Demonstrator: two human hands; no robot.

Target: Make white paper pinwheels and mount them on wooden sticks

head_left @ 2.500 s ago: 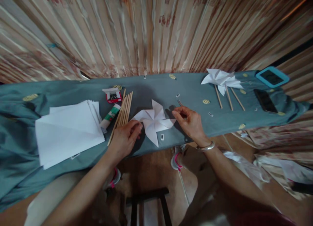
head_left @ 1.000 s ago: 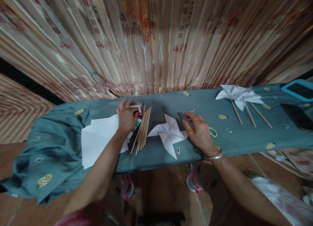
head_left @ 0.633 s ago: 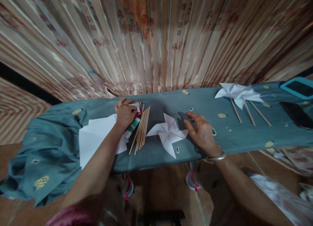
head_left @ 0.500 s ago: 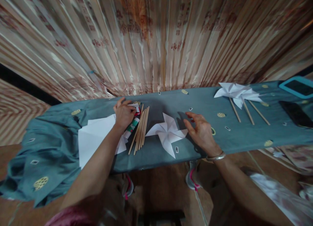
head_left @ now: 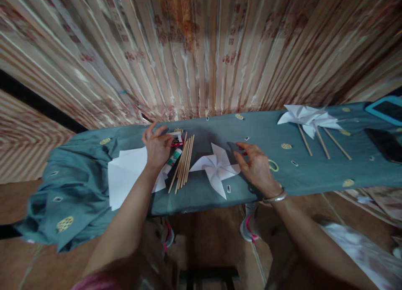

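A white folded paper pinwheel lies flat on the cloth between my hands. My left hand is beside a small open red box with dark little pieces inside. Its thumb and forefinger are close together near the box, the other fingers raised; anything pinched there is too small to make out. Under that hand are a green-and-white glue stick and a bundle of wooden sticks. My right hand hovers by the pinwheel's right blade, fingers curved and apart, holding nothing.
White paper sheets are stacked at left, partly under my left forearm. A yellow-green loop handle shows beside my right hand. Finished pinwheels on sticks, a black phone and a blue-framed device lie at right. A curtain hangs behind.
My left hand has drawn slightly left off the red box, so its dark contents now show. My right hand stays nearly still beside the pinwheel. The view has shifted a little.
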